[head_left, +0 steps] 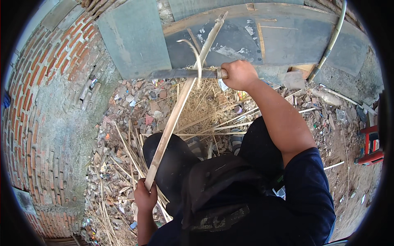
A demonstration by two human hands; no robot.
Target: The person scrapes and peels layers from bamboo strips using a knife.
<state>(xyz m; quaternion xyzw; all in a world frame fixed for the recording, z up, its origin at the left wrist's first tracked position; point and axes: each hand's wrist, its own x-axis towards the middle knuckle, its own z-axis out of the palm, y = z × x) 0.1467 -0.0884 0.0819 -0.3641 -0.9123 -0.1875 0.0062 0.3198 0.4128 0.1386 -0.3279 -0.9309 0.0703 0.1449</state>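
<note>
My left hand (145, 196) is closed round the near end of a long split bamboo strip (169, 134), which slants up and away from me to the right. My right hand (240, 75) grips the short handle of a machete (174, 74). Its long dark blade points left and lies across the bamboo, on its far half. Where the blade meets the strip, a pale curled shaving (196, 53) peels up. The far tip of the bamboo looks ragged. Below the blade, a heap of thin straw-coloured shavings (201, 102) covers the ground.
Several thin bamboo strips (127, 153) lie beside my left knee, others between my feet. Rubble and litter cover the ground. A worn brick wall (45, 123) stands at the left, grey panels (133, 41) ahead. A bamboo pole (328, 47) leans at the right, near a red object (370, 145).
</note>
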